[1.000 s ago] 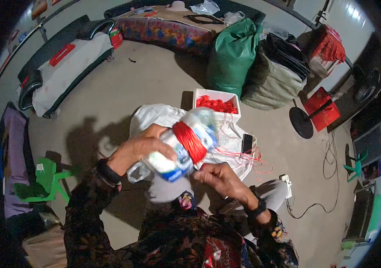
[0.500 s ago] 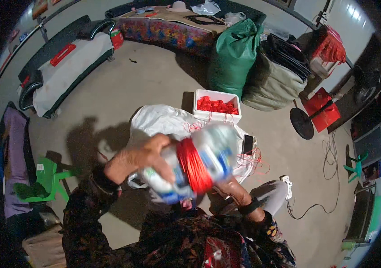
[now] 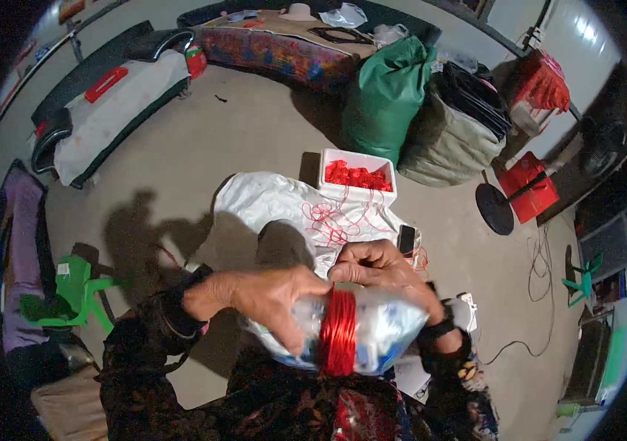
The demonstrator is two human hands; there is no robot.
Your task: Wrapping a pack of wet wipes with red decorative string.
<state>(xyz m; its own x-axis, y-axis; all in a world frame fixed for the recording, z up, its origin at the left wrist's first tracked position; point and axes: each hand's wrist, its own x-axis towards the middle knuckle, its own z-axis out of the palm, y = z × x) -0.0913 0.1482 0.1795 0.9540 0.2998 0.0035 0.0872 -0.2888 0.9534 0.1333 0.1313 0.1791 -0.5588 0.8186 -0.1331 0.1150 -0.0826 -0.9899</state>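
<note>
Holding clear plastic bundle (image 3: 357, 331) crosswise | left hand (image 3: 273, 298) clasps its left end | right hand (image 3: 379, 268) pinches red cord (image 3: 337, 331) atop the middle.

Bare concrete floor (image 3: 254, 125), dim light

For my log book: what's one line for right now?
left hand: grips plastic bottle | right hand: pinches red string wound around it | white tub: floor

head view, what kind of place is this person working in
Probably a home workshop or storeroom used for piecework, not a factory. The person sits low over a bare concrete floor, with stuffed sacks, one a green sack, by the wall, a white box of red pieces, and a small green plastic stool close by.
</note>
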